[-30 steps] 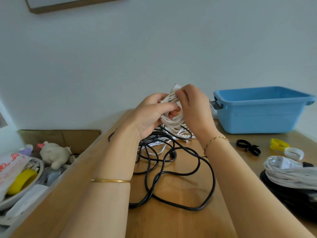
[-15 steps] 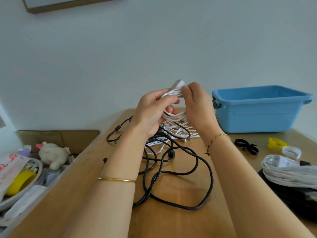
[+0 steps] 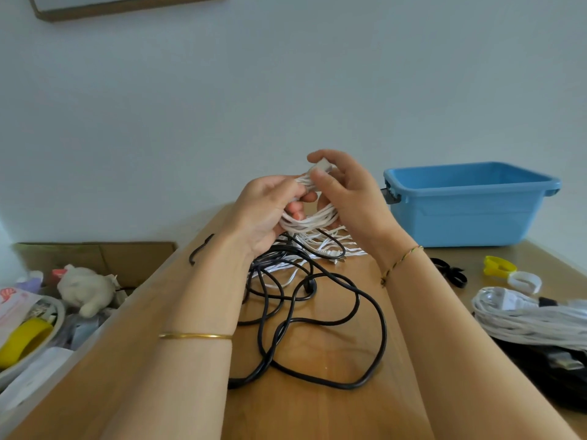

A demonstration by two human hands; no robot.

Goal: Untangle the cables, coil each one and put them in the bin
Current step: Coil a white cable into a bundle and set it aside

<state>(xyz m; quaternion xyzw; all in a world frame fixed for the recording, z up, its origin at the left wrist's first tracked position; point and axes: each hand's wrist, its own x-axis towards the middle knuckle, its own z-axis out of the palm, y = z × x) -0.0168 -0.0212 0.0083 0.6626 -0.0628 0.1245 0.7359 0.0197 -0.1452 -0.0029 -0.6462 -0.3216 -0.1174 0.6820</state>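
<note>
The right hand (image 3: 349, 198) has rolled over since a second ago: its back faced us then, and now thumb and forefinger show, pinching the white plug (image 3: 320, 168) at the top of the bundle. The left hand (image 3: 263, 211) grips the white cable (image 3: 305, 220) just beside it, fingers curled round the loops, both hands raised above the table (image 3: 317, 414). Loose white strands trail down onto the wood and mix with the black cable (image 3: 317, 322), sprawled in slack loops between the forearms. Far right, the blue bin (image 3: 467, 214) stands by the wall (image 3: 286, 90). In front of it lie a black strap (image 3: 451, 271), a yellow strap (image 3: 498, 266) and a white strap (image 3: 524, 281). At the right edge a coiled white bundle (image 3: 524, 319) rests on something black. Light wood surface, plain pale wall, a wooden frame (image 3: 127, 6) at top left. Off the left edge, lower down, sit a cardboard box (image 3: 95, 255), a plush toy (image 3: 85, 289) and a yellow ring (image 3: 25, 342).
</note>
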